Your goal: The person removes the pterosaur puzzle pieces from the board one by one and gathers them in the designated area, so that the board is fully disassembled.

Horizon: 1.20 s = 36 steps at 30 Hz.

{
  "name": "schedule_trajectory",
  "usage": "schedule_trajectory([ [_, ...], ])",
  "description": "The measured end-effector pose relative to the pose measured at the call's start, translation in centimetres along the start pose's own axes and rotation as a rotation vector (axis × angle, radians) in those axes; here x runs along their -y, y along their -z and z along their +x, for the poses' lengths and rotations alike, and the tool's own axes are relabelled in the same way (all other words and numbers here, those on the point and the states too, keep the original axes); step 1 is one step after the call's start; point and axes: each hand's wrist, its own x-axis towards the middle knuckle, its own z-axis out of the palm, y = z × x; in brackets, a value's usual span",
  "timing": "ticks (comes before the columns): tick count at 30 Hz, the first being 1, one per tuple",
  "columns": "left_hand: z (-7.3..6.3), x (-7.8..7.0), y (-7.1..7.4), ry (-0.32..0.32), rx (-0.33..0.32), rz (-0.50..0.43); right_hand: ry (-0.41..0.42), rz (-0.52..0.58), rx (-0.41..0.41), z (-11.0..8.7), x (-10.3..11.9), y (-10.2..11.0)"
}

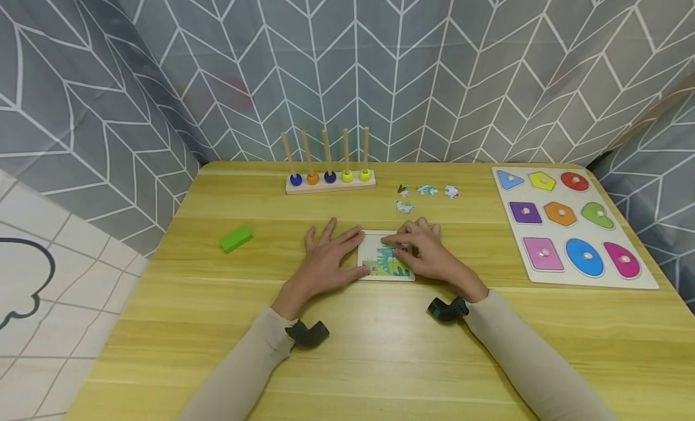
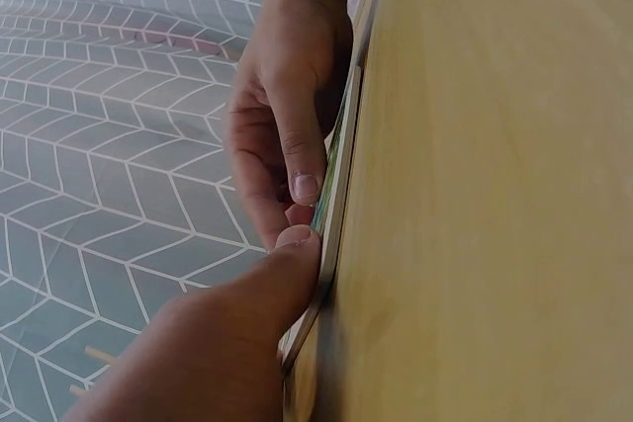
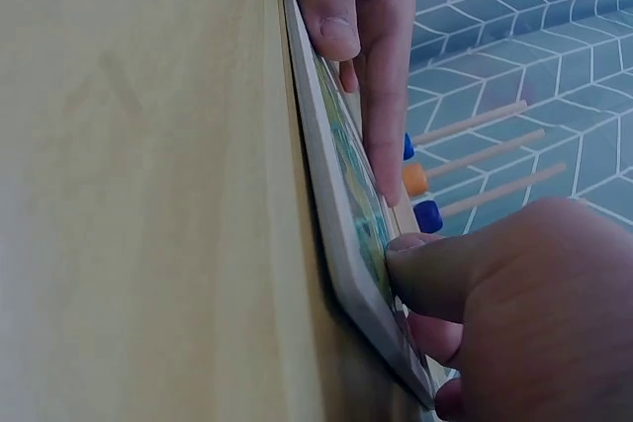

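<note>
A small jigsaw tray [image 1: 369, 240] with a pale rim lies on the table, partly filled with a green and teal dinosaur picture [image 1: 385, 261]. My left hand [image 1: 328, 258] rests at its left side with fingers extended, the fingertips at the upper left corner and the thumb on the lower left edge. Over the tray's right side, my right hand [image 1: 426, 249] has its thumb and index finger down on a puzzle piece, mostly hidden by the fingers. In the right wrist view the right thumb [image 3: 425, 269] lies against the picture. Several loose puzzle pieces [image 1: 426, 190] lie beyond the tray.
A peg stand [image 1: 331, 184] with upright wooden rods and coloured beads stands at the back. The green block [image 1: 236, 239] lies on the left. A shape board [image 1: 575, 228] with knobbed coloured shapes takes up the right side. Patterned curtains [image 1: 347, 77] hang behind the table.
</note>
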Motion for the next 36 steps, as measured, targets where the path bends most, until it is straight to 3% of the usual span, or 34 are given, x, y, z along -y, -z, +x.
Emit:
schedule_trajectory([
  [19, 0.15, -0.29, 0.35, -0.003, 0.005, 0.006, -0.066, 0.102, 0.017, 0.15, 0.25, 0.42],
  [36, 0.0, -0.2, 0.24, 0.004, 0.003, -0.005, -0.004, 0.131, -0.032, 0.13, -0.03, 0.1],
])
